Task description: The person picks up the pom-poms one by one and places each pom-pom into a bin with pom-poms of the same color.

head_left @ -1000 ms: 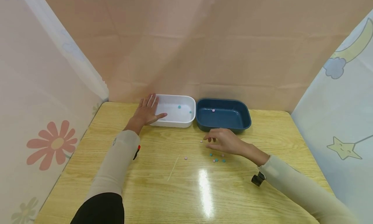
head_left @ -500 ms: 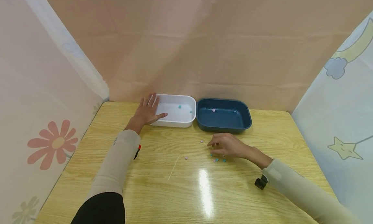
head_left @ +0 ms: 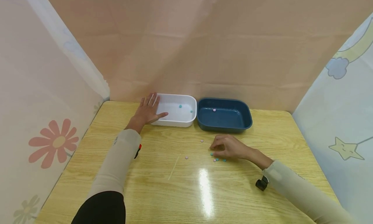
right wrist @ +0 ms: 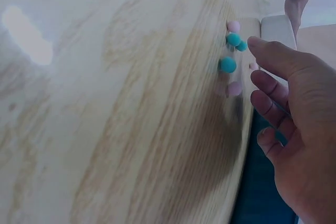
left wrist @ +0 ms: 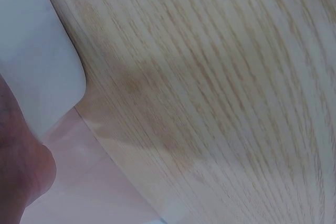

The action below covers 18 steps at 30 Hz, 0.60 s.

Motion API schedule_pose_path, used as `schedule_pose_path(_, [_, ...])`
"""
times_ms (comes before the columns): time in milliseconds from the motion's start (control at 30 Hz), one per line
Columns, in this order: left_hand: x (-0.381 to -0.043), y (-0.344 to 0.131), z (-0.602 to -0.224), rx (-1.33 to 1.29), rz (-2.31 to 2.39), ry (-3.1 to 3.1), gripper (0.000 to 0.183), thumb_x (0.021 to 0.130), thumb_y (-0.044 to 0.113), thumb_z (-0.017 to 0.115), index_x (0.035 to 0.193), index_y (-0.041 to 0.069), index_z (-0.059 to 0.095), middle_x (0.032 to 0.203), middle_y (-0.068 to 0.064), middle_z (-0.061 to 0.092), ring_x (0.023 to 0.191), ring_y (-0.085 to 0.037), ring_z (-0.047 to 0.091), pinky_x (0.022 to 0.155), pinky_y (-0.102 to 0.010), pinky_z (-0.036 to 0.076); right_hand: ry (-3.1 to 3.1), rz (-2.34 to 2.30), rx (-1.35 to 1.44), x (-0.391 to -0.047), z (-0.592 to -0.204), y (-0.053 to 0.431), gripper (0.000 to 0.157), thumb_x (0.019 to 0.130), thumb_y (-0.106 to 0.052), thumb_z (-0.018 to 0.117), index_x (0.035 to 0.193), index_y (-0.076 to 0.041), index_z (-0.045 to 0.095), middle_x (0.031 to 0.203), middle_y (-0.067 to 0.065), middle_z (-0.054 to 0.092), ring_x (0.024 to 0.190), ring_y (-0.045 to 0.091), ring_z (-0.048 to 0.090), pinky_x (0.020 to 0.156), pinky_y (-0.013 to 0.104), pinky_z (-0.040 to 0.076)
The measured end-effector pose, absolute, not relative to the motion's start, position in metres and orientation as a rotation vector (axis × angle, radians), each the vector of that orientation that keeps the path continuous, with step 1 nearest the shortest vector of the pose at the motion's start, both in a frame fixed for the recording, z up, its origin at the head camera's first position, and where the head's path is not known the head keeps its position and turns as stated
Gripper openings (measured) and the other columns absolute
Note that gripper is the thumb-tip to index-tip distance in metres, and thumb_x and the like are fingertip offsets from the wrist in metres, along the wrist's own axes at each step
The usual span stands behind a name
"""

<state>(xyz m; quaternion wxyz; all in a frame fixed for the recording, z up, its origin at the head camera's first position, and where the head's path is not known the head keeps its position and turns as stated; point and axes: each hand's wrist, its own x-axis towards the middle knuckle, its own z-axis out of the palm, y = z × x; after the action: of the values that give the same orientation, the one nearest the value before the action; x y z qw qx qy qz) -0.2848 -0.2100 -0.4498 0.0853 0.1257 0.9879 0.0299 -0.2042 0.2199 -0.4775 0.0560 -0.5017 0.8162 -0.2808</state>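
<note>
My left hand [head_left: 146, 112] lies with fingers spread over the left end of a white tray [head_left: 175, 123], its thumb across the near rim. Two small teal balls [head_left: 180, 106] are inside that tray. In the left wrist view only part of the hand shows beside the tray's corner [left wrist: 47, 61]. My right hand [head_left: 228, 147] hovers low over the table with loosely bent fingers, nothing visible between them. Close by its fingertips lie teal balls [right wrist: 228, 64] and pink balls [right wrist: 234, 88]. A dark blue tray [head_left: 224, 127] stands just behind it, with one pink ball [head_left: 214, 110] inside.
Farther left on the wooden table [head_left: 157, 191] lie two separate pink balls, one nearer me [head_left: 186, 157] and another near the trays [head_left: 202, 141]. The trays stand side by side against a peach backdrop [head_left: 201, 62]. Printed panels flank the table on both sides.
My right hand has come down and slightly toward me, from the dark tray's front edge to the loose balls, and its fingers have drawn closer together. My left hand stays in place.
</note>
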Motion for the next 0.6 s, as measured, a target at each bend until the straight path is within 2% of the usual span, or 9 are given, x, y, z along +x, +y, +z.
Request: schedule_pose_path(600, [-0.2815,-0.2086,-0.4474,0.381,0.079,2.97,0.104,0.103,0.076,0.03,0.169,0.004,-0.006,0.176,-0.016,-0.016,0.163,-0.036,-0.014,0.129,-0.06,-0.005,2.397,-0.921,-1.485,-0.2053,-0.4842,0.2196,0.015,0.09,-0.016,0.087,0.104,-0.013,0.084,0.1,-0.006,0.074,0.093,0.011,0.07,0.085,0.033,0.06])
